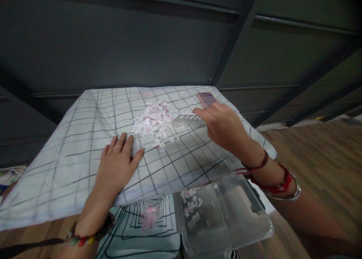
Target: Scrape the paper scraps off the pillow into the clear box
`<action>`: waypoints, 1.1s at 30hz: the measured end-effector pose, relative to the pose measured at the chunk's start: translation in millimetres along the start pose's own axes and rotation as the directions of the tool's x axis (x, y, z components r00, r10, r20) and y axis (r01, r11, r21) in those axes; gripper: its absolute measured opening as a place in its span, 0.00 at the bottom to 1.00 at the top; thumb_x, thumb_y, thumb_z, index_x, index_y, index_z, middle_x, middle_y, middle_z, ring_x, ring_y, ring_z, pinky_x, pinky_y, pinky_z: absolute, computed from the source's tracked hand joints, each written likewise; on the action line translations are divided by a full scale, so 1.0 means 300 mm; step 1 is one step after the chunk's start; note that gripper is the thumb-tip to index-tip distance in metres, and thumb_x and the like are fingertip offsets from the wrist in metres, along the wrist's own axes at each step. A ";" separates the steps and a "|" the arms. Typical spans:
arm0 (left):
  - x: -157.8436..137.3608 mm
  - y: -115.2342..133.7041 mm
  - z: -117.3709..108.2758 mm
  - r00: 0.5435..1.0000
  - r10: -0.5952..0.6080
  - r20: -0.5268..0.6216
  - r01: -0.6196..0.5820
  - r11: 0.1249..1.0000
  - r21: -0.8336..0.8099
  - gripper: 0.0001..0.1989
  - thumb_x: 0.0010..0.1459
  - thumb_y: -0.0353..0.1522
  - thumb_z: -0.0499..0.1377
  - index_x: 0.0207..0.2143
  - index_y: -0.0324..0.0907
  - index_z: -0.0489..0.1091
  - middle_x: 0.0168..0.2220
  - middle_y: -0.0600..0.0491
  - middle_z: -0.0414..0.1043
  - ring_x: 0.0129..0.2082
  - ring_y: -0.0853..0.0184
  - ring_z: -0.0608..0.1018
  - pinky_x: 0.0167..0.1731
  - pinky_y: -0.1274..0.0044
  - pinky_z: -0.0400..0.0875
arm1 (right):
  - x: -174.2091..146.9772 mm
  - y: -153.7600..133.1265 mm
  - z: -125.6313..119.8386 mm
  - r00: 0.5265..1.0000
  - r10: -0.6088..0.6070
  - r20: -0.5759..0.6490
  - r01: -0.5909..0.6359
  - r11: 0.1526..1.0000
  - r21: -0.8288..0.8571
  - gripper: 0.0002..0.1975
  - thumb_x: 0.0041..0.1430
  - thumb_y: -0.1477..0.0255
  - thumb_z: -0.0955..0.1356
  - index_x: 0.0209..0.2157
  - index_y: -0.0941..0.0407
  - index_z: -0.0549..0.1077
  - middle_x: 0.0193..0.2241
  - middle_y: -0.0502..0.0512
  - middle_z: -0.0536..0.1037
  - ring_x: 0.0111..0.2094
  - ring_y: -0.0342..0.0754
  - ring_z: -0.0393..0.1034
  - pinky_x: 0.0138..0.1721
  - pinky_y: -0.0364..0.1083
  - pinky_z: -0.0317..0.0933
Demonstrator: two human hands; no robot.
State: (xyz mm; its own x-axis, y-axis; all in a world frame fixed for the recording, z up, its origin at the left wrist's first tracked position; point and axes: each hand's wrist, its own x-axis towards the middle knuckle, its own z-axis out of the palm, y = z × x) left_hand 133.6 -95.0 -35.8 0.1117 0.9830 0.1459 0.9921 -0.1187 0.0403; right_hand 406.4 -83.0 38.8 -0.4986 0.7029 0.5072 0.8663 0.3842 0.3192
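My right hand (224, 125) grips a white flat plastic piece with slots (187, 118), its far end against the edge of a heap of small paper scraps (154, 117). The scraps are white with pinkish marks, and a few lie loose at the heap's near side. My left hand (116, 159) lies flat on the checked tablecloth (76, 153), fingers spread, just left of and nearer than the heap. It holds nothing. Beyond my right hand lies a pink phone (206, 98), screen up and partly covered by the hand.
Below the table's near edge is a clear plastic box (240, 229) with some scraps inside. Left of it, a pale blue patterned surface (127, 244) bears a crumpled pink, see-through thing (151, 216). A dark panelled wall (127, 44) stands behind the table.
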 end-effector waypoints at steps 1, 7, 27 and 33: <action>0.000 0.001 -0.001 1.000 0.001 0.001 -0.001 1.000 0.000 0.34 0.61 0.45 0.41 0.60 0.30 0.57 0.64 0.39 0.53 0.63 0.48 0.55 0.60 0.60 0.51 | 0.002 0.002 -0.001 1.000 0.026 -0.002 -0.026 1.000 0.007 0.20 0.53 0.86 0.58 0.43 0.59 0.71 0.29 0.57 0.73 0.35 0.51 0.62 0.34 0.47 0.52; -0.002 0.003 -0.002 1.000 -0.005 -0.007 0.005 1.000 -0.012 0.34 0.60 0.45 0.41 0.60 0.30 0.57 0.64 0.39 0.53 0.64 0.48 0.55 0.60 0.60 0.51 | 0.001 0.026 -0.012 0.997 0.055 -0.062 -0.053 0.998 0.036 0.19 0.54 0.86 0.58 0.44 0.59 0.70 0.31 0.58 0.74 0.37 0.51 0.63 0.36 0.47 0.54; -0.001 -0.007 0.007 1.000 0.004 -0.012 -0.004 1.000 -0.023 0.34 0.61 0.45 0.40 0.60 0.30 0.57 0.63 0.38 0.54 0.64 0.49 0.55 0.59 0.59 0.52 | -0.026 -0.041 -0.007 0.966 -0.225 -0.132 0.238 0.966 0.097 0.19 0.53 0.87 0.56 0.40 0.58 0.70 0.24 0.51 0.71 0.28 0.45 0.57 0.28 0.46 0.48; -0.003 -0.004 0.005 1.000 0.012 -0.014 -0.012 1.000 -0.016 0.34 0.61 0.46 0.40 0.60 0.31 0.57 0.63 0.38 0.54 0.64 0.50 0.55 0.59 0.60 0.52 | -0.055 -0.024 -0.044 0.957 -0.234 -0.172 0.258 0.957 0.129 0.18 0.53 0.87 0.57 0.40 0.60 0.70 0.25 0.53 0.71 0.29 0.45 0.58 0.29 0.46 0.50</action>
State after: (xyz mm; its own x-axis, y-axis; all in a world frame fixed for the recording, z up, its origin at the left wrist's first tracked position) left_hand 132.4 -95.5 -37.6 0.1224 0.9795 0.1600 0.9897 -0.1326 0.0543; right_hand 408.1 -105.2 38.6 -0.6852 0.4792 0.5485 0.7047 0.6265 0.3330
